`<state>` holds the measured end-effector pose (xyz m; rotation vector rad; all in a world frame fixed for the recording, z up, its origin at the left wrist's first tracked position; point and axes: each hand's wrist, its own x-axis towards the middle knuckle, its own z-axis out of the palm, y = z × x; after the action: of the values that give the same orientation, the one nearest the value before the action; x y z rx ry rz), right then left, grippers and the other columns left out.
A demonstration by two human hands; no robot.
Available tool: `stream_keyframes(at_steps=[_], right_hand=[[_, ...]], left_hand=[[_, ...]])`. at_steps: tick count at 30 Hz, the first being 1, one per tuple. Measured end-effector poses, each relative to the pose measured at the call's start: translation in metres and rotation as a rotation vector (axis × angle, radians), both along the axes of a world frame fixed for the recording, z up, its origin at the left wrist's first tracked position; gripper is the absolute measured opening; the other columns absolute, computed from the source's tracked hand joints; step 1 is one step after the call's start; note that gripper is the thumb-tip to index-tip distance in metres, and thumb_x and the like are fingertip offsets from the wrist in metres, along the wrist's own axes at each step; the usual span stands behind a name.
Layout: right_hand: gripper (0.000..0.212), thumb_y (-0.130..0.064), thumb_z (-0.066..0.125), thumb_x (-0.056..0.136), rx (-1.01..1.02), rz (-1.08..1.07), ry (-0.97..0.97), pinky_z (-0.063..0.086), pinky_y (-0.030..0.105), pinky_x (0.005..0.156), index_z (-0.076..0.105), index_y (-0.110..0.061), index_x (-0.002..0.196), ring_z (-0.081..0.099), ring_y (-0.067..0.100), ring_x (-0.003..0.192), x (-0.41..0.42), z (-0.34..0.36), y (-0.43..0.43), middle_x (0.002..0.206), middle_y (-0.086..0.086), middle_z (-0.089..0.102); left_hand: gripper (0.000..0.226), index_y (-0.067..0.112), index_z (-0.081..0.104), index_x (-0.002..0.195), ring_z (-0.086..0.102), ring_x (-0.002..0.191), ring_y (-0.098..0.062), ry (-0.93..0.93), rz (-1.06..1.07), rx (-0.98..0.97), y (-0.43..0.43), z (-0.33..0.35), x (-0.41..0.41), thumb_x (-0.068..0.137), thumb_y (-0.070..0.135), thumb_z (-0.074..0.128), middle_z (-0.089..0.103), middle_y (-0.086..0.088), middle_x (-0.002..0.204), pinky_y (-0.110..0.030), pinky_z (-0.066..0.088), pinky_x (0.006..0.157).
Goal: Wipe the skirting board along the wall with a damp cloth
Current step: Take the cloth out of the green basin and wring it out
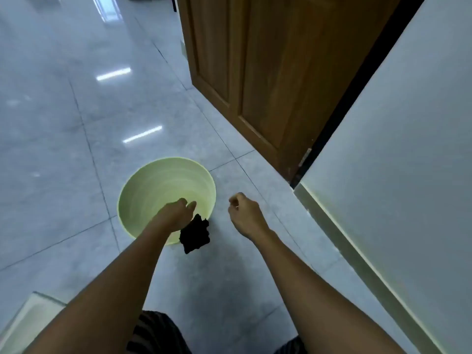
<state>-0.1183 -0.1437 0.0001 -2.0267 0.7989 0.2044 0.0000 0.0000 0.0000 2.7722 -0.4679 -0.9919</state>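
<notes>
A black cloth [195, 235] hangs bunched from my left hand [176, 214], which grips it over the near rim of a pale green basin [143, 190] on the floor. My right hand [244, 213] hovers to the right of the basin with its fingers curled in and nothing in it. The skirting board [357, 247] is a pale strip running along the foot of the white wall [408, 149] on the right, from beside the door frame toward the lower right corner.
A brown wooden door [255, 72] stands open ahead, its hinge edge meeting the wall's dark frame [332, 118]. Glossy grey floor tiles [76, 123] spread to the left. A pale step edge [30, 318] shows at the lower left. My striped clothing [155, 333] is at the bottom.
</notes>
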Motion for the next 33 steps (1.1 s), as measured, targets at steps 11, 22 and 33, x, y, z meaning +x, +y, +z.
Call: stream_keyframes(at_steps=[11, 22, 33], right_hand=[[0.049, -0.03, 0.051, 0.096, 0.712, -0.146, -0.047, 0.045, 0.028, 0.08, 0.045, 0.0, 0.134, 0.056, 0.019, 0.103, 0.0, -0.108, 0.068, 0.128, 0.014, 0.056], [0.017, -0.024, 0.057, 0.088, 0.55, -0.315, -0.279, 0.037, 0.023, 0.042, 0.059, -0.008, 0.084, 0.055, 0.02, 0.059, -0.062, -0.036, 0.056, 0.076, 0.008, 0.059], [0.035, -0.015, 0.042, 0.077, 0.819, -0.343, -0.694, 0.054, 0.035, 0.071, 0.058, 0.001, 0.104, 0.068, 0.023, 0.074, -0.189, 0.062, 0.017, 0.086, 0.015, 0.071]], left_hand=[[0.058, -0.002, 0.055, 0.104, 0.052, 0.055, -0.022, 0.447, 0.296, 0.078, 0.004, -0.101, 0.033, 0.094, 0.053, 0.041, 0.053, -0.013, 0.079, -0.025, 0.045, 0.054], [0.029, 0.003, 0.059, 0.106, 0.057, 0.085, -0.009, 0.482, 0.323, -0.746, -0.006, -0.019, -0.019, 0.091, 0.028, 0.059, 0.061, -0.008, 0.102, -0.019, 0.052, 0.066], [0.006, 0.015, 0.064, 0.081, 0.062, 0.081, -0.013, 0.402, -0.05, -1.221, -0.058, 0.1, -0.165, 0.083, 0.013, 0.069, 0.064, -0.001, 0.081, -0.022, 0.053, 0.066]])
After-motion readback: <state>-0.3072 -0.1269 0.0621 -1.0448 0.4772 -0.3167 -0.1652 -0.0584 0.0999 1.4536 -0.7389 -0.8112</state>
